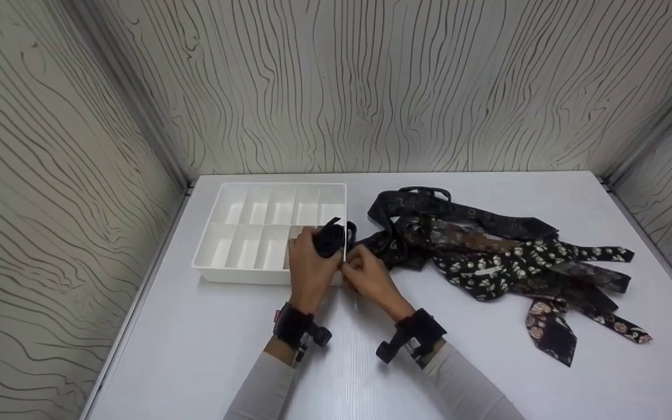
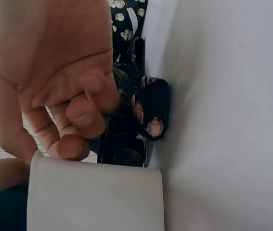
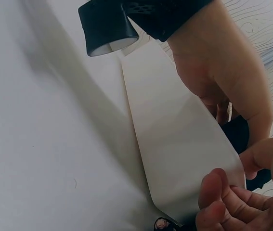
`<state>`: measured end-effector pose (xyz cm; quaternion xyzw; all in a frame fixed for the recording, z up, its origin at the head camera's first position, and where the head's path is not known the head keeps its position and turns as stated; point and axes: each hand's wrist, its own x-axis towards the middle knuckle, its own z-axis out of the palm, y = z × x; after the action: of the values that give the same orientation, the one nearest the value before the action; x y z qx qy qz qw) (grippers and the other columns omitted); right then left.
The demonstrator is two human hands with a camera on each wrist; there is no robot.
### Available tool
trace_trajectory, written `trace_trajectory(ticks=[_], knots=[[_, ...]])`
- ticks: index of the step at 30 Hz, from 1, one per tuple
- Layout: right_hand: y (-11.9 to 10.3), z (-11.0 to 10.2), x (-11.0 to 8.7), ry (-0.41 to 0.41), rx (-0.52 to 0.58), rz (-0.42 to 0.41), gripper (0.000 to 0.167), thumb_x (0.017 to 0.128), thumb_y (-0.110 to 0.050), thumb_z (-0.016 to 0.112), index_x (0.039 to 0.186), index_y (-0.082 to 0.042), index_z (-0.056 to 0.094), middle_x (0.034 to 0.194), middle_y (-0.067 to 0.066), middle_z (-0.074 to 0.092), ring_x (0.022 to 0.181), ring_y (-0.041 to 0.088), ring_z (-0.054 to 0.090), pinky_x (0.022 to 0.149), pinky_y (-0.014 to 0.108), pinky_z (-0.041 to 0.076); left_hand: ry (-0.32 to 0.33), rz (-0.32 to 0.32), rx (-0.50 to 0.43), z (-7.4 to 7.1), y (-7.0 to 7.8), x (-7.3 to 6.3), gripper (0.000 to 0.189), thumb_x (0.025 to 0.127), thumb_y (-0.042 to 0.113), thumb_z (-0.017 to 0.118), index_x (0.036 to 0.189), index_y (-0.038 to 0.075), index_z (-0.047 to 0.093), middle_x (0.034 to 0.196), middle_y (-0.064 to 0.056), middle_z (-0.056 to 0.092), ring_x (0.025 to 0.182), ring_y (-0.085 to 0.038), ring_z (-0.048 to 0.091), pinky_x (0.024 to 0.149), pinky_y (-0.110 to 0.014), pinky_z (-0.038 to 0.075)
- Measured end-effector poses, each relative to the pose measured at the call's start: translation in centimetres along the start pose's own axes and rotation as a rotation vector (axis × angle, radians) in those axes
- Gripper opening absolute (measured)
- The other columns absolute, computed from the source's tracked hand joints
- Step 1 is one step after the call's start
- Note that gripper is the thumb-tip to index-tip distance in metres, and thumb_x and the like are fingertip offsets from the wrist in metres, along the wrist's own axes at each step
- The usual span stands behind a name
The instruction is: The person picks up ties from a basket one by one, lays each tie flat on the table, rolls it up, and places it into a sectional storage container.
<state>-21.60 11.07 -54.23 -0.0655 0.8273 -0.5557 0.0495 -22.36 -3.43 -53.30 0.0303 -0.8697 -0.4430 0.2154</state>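
My left hand grips a dark rolled necktie over the front right compartment of a white divided box. A narrow end of the tie sticks up from the roll. At the box's front right corner is my right hand, its fingers bent and its fingertips against the rim. In the left wrist view the right hand shows its palm above the box wall. From the right wrist, both thumbs appear close together at the rim; whether the right fingers pinch anything is hidden.
Several dark patterned neckties lie in a loose pile right of the box, among them a white-flowered tie and a rose-patterned tie end. Patterned panels enclose the white table at the back and sides.
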Motion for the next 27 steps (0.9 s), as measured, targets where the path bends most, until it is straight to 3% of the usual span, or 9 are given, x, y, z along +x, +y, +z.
trace_trajectory(ticks=[4,10,18,22,27], knots=[[0.1,0.0,0.0,-0.005,-0.009,-0.002,0.016,0.1,-0.019,0.067,0.106,-0.006,0.06,0.075,0.001,0.067,0.059,0.011,0.058,0.057,0.026,0.047,-0.041,0.001,0.046,-0.2,0.1,-0.2,0.055,0.08,0.022,0.09,0.127,0.009,0.066,0.117,-0.011,0.076,0.105,-0.031,0.06,0.091,-0.044,0.051],[0.1,-0.1,-0.1,-0.016,-0.014,-0.012,0.016,0.101,-0.02,0.067,0.106,-0.006,0.06,0.075,0.001,0.068,0.058,0.011,0.058,0.055,0.026,0.046,-0.097,0.073,0.067,-0.8,-0.2,-0.5,0.048,0.088,0.026,0.084,0.129,0.006,0.067,0.118,-0.016,0.074,0.105,-0.032,0.059,0.087,-0.044,0.051],[0.1,-0.2,0.0,-0.02,-0.003,0.01,0.021,0.102,-0.024,0.07,0.106,-0.007,0.058,0.075,-0.001,0.067,0.06,0.011,0.059,0.056,0.026,0.046,-0.121,0.069,0.008,-1.1,-0.2,-0.7,0.041,0.089,0.021,0.085,0.124,0.002,0.074,0.123,-0.017,0.074,0.114,-0.035,0.053,0.096,-0.048,0.051],[0.1,-0.2,-0.1,-0.029,0.002,0.004,0.019,0.103,-0.022,0.068,0.107,-0.007,0.058,0.074,-0.001,0.066,0.058,0.011,0.058,0.054,0.025,0.046,-0.137,0.105,0.033,-1.3,-0.4,-0.8,0.042,0.094,0.025,0.081,0.126,-0.002,0.073,0.131,-0.018,0.063,0.113,-0.032,0.052,0.092,-0.044,0.052],[0.0,-0.3,-0.1,-0.034,-0.003,0.008,0.019,0.103,-0.021,0.069,0.108,-0.006,0.059,0.077,0.001,0.067,0.06,0.012,0.059,0.054,0.026,0.048,-0.177,0.166,0.081,-1.6,-0.6,-0.7,0.039,0.101,0.017,0.067,0.129,-0.009,0.071,0.126,-0.017,0.054,0.113,-0.031,0.051,0.09,-0.041,0.053]])
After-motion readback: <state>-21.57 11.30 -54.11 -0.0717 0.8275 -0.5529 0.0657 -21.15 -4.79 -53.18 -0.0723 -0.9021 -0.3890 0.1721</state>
